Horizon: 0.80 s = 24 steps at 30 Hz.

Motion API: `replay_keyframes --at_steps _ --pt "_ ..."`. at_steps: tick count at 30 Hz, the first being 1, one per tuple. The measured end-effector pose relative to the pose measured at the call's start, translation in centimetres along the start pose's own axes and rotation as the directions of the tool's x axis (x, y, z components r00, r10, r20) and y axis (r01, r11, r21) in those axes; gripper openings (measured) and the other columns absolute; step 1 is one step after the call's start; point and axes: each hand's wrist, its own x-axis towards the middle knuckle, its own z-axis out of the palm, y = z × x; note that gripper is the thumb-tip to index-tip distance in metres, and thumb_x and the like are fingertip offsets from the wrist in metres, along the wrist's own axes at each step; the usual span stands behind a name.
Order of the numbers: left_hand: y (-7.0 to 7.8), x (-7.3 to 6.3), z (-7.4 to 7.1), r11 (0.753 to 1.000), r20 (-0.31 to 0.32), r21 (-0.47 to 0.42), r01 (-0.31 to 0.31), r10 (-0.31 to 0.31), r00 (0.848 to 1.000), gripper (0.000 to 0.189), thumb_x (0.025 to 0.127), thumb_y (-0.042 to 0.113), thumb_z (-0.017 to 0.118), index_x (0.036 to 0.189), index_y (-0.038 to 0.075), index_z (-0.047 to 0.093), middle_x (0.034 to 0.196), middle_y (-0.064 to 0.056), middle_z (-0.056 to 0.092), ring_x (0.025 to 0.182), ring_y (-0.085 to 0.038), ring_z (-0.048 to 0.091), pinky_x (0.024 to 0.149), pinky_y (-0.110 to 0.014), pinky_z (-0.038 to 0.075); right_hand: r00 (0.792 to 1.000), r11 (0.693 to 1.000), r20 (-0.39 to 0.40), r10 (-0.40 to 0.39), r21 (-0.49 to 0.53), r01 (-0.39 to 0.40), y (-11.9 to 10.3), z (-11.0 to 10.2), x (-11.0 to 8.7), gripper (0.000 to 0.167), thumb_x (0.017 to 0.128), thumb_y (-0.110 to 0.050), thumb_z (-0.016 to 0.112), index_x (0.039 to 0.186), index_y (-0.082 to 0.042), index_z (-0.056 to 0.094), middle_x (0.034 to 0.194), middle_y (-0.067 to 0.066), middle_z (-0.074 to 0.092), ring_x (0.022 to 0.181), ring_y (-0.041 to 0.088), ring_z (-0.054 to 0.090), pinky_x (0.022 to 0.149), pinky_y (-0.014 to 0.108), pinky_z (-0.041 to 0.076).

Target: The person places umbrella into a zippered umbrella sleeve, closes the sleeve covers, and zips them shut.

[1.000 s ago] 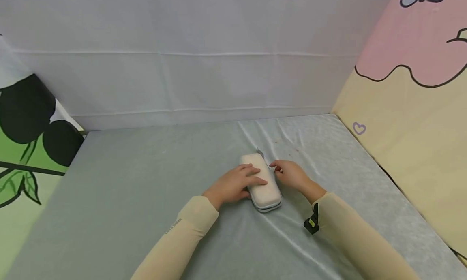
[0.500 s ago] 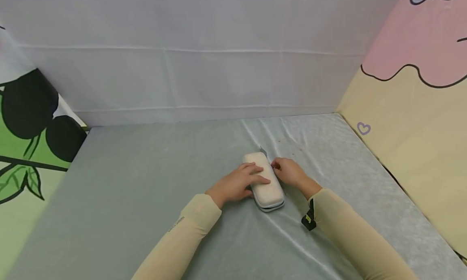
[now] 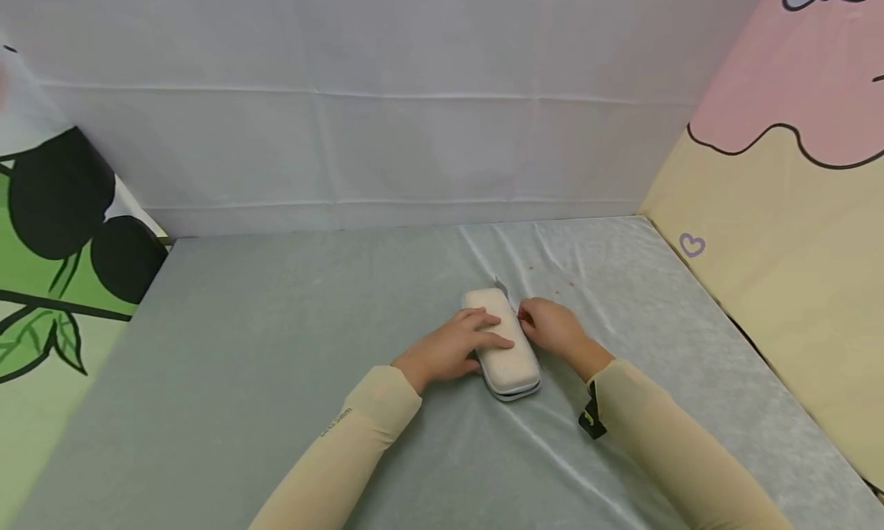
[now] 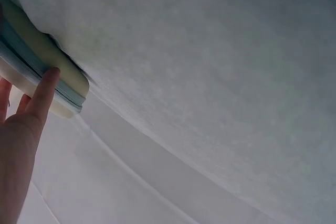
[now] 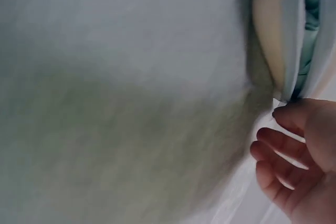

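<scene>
A cream hard-shell zip case (image 3: 509, 369) with a grey-blue zip band lies lengthwise on the cloth, slightly slanted. My left hand (image 3: 452, 347) holds it from the left, fingers spread over the lid and thumb low at the side. In the left wrist view, one digit of that hand (image 4: 31, 114) presses on the zip band. My right hand (image 3: 552, 327) pinches at the zip on the case's right edge, near its far end. Seen from the right wrist, the zip edges (image 5: 294, 30) are parted, with teal lining (image 5: 311, 19) between them. The zip pull is hidden by the fingertips.
Grey plush cloth (image 3: 276, 346) covers the table, with creases around the case. A small grey strap loop (image 3: 501, 286) sticks out at the case's far end. A white fabric wall (image 3: 414, 146) stands behind, and printed panels (image 3: 773, 231) close the sides.
My right fingers have curled in and closed at the case's right edge, where the index finger pointed out before. The left hand keeps its hold, and the view has shifted slightly.
</scene>
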Motion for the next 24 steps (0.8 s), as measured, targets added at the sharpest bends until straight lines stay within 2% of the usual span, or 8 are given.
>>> replay_keyframes --at_steps 6,15,24 --pt "0.03 0.04 0.10 1.000 0.005 0.009 0.010 -0.010 1.000 0.056 0.079 0.006 0.074 0.129 0.025 0.057 0.139 -0.009 0.040 0.132 -0.030 0.028 0.104 -0.039 0.029 0.996 0.994 -0.036 -0.086 -0.068 0.083 0.28 0.15 -0.19 0.017 0.088 -0.008 0.059 0.072 -0.011 0.055 0.063 -0.002 0.048 0.055 0.013 0.045 0.052 0.031 0.040" --pt "0.10 0.01 0.36 1.000 0.008 0.011 0.028 -0.028 1.000 0.058 0.079 0.004 0.073 0.130 0.025 0.056 0.140 -0.010 0.039 0.133 -0.030 0.027 0.104 -0.038 0.029 0.982 0.980 -0.069 -0.176 -0.102 0.168 0.57 0.32 -0.42 0.017 0.086 -0.004 0.061 0.072 -0.011 0.053 0.065 -0.001 0.050 0.056 0.015 0.047 0.053 0.032 0.040" --pt "0.17 0.01 0.37 1.000 0.003 0.008 0.025 -0.025 1.000 0.059 0.078 0.003 0.074 0.130 0.025 0.056 0.140 -0.011 0.039 0.133 -0.031 0.027 0.105 -0.039 0.029 0.979 0.977 -0.063 -0.195 -0.096 0.189 0.75 0.21 -0.60 0.016 0.087 -0.006 0.060 0.074 -0.012 0.052 0.067 -0.001 0.050 0.058 0.015 0.047 0.055 0.032 0.040"
